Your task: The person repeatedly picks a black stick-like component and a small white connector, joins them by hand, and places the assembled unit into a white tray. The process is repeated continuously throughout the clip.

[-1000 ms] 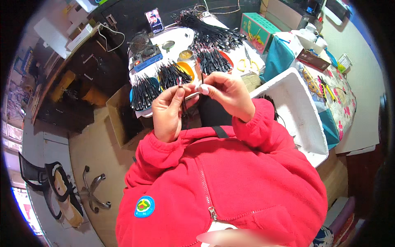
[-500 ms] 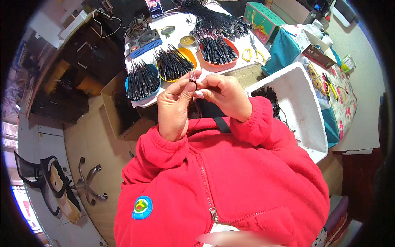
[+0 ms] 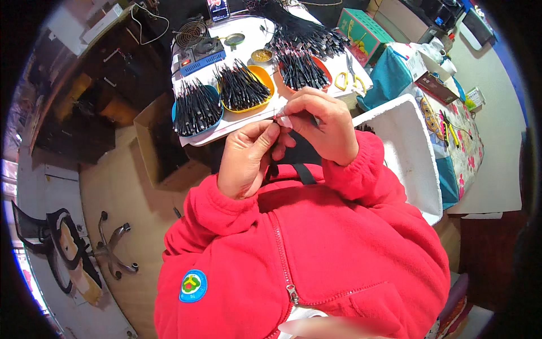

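In front of my chest, both hands are closed on a black cable with thin wires at its upper end. My left hand pinches it between thumb and fingers, and part of the cable hangs below. My right hand has its fingertips pressed together on the thin wire end, just above the left thumb. The fingers hide most of the cable. Just beyond stand a blue basket, a yellow basket and a red basket, all filled with black cables with connector ends.
A large heap of black cables lies at the table's back. Yellow-handled scissors, a small tin and a blue device with a fan sit near the baskets. A white foam box stands at right, a cardboard box at left.
My right hand has risen and shifted slightly right, its fingertips now above the left thumb. My left hand has dropped a little, and the view has tilted slightly.
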{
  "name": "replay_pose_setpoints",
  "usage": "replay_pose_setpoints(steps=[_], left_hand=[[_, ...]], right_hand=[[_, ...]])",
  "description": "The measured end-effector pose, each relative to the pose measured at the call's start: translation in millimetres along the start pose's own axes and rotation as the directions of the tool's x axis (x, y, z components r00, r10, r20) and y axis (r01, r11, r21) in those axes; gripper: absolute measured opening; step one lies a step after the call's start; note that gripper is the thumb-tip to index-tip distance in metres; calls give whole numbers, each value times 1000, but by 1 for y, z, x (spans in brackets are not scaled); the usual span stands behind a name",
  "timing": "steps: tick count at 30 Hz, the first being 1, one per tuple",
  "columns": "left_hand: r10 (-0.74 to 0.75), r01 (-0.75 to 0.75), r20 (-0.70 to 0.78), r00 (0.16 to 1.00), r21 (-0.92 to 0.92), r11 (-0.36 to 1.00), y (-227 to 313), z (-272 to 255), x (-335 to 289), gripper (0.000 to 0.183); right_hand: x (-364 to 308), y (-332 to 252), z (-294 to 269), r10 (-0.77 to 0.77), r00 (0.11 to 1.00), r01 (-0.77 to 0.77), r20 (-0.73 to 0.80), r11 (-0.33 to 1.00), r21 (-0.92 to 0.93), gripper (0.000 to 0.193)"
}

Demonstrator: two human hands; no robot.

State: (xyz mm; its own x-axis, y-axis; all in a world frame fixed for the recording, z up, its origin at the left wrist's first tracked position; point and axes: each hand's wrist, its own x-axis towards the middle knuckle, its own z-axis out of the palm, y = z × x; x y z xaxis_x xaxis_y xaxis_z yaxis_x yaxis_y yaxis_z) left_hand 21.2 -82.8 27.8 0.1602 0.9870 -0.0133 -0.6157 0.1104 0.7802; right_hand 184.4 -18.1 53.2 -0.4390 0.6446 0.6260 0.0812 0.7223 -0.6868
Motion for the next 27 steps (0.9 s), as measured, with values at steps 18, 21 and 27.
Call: replay_pose_setpoints(steps=[18,21,27], left_hand=[[82,-60,-199,977,113,992,-2,-11,34,17],[66,-33,-204,977,164,986,-1,-11,40,19],[81,-65,-242,967,72,995,-5,-11,46,17]], right_hand=[[-1,52,16,437,871,-399,223,366,841,11],[9,56,10,441,868,-442,229,475,761,10],[6,62,21,474,821,-420,319,122,899,12]])
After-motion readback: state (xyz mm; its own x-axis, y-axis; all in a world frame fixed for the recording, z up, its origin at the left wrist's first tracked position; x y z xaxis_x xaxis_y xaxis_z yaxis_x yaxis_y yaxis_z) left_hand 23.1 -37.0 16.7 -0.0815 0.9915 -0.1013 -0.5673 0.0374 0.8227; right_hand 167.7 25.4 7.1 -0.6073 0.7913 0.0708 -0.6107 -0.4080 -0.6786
